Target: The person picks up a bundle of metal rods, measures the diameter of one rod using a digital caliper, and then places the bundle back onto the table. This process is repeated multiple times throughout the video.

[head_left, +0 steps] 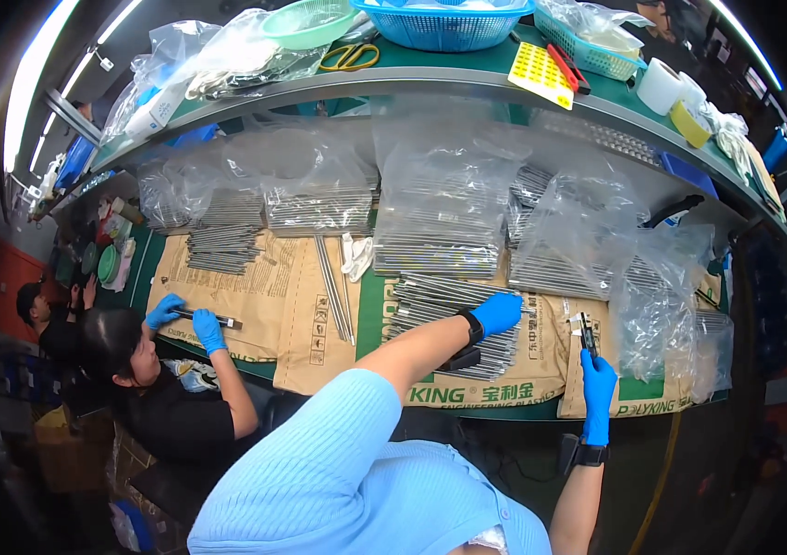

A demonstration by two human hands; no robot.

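Note:
My left hand, in a blue glove, reaches across to the right end of a loose pile of thin metal rods. Its back faces up, and its fingertips are hidden among the rod ends, so I cannot tell whether it grips one. In my right hand, also blue-gloved, is a caliper, its jaws pointing away from me above the brown paper. My right fingers are wrapped round its dark body. Behind the pile, more rods lie stacked under clear plastic.
Brown paper sacks cover the green bench. Several plastic-wrapped rod stacks line the back, below a shelf holding a blue basket, scissors and a yellow sticker sheet. At left a co-worker's gloved hands hold a dark tool.

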